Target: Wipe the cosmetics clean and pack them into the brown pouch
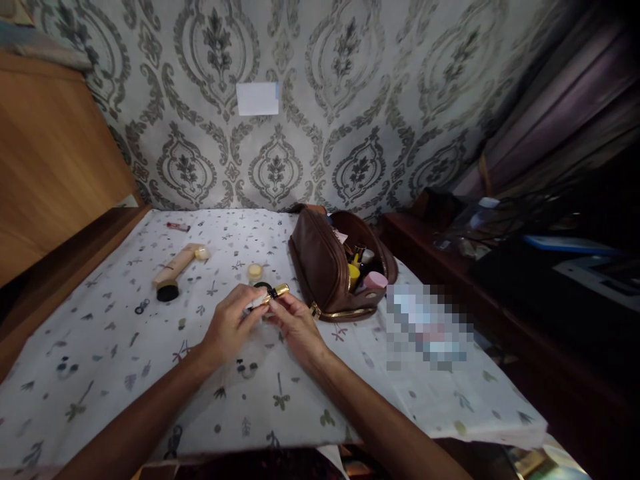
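Note:
Both my hands meet over the middle of the table and pinch a small gold and black tube (275,292), like a lipstick. My left hand (231,321) holds its near, pale end with closed fingers. My right hand (295,320) grips the same tube from the right, fingers curled. A small round black item (261,288) lies just behind the tube, partly hidden. An open brown cosmetic pouch (323,267) stands just right of my hands, with a yellow item, a pink cap and other small things inside.
A patterned white cloth (100,373) covers the table. A beige tube with a black cap (176,270), a small cream jar (255,271) and a thin red stick (178,227) lie on it. Dark furniture with cables stands at right; a wooden panel at left.

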`<state>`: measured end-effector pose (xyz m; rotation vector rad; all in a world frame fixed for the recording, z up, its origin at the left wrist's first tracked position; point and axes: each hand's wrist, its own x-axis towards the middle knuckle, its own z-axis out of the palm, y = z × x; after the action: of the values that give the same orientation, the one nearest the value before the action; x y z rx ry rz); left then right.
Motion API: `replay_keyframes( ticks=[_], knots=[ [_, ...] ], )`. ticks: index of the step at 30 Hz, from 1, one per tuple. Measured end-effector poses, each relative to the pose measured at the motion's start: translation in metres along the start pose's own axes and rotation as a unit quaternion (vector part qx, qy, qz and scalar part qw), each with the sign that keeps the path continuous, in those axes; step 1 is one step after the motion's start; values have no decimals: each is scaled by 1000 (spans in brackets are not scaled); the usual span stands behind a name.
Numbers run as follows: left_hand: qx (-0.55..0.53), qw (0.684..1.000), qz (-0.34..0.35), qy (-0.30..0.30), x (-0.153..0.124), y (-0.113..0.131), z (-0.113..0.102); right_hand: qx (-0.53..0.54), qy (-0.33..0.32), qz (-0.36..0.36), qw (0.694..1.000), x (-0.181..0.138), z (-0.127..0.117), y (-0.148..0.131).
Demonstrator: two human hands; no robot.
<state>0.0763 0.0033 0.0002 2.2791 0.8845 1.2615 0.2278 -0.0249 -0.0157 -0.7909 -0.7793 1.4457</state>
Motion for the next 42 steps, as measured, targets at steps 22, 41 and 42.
replay_keyframes(
  ticks=[22, 41, 42],
  knots=[
    [141, 990, -5, 28, 1, 9, -6, -105, -66, -5, 992, -6, 1, 7],
    [-39, 966, -144, -212, 18, 2, -28, -414, -29, -220, 883, -11, -6, -2],
    [-61, 963, -157, -212, 19, 2, -29, -408, -36, -211, 887, -11, -5, -2]
  ],
)
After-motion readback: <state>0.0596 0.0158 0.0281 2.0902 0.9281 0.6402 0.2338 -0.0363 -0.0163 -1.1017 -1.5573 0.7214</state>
